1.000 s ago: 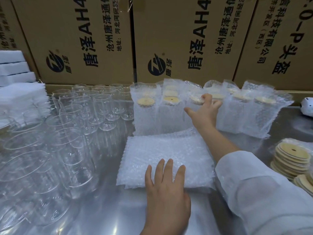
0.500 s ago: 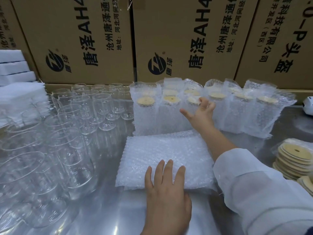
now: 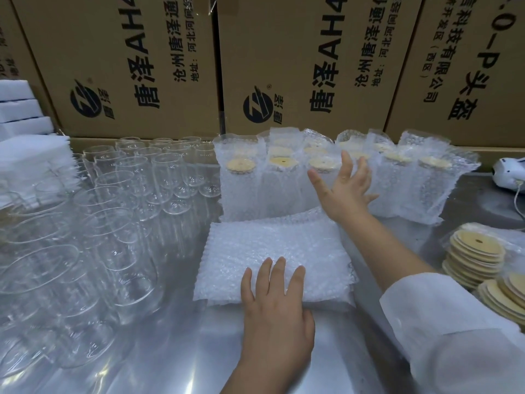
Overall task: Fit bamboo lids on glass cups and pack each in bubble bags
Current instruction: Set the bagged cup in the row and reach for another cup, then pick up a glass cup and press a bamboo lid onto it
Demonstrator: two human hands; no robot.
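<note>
The bubble bag stack [image 3: 270,245], pinned under the flat left hand [image 3: 277,305], should be peeled singly by the empty, spread right hand [image 3: 348,191].

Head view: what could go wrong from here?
The right hand, fingers spread, is at the upright bagged cups; a careless nudge could topple several in that tight row.
The bare glass cups crowd close beside the bubble bag stack under the left hand; dragging a bag sideways might knock one.
</note>
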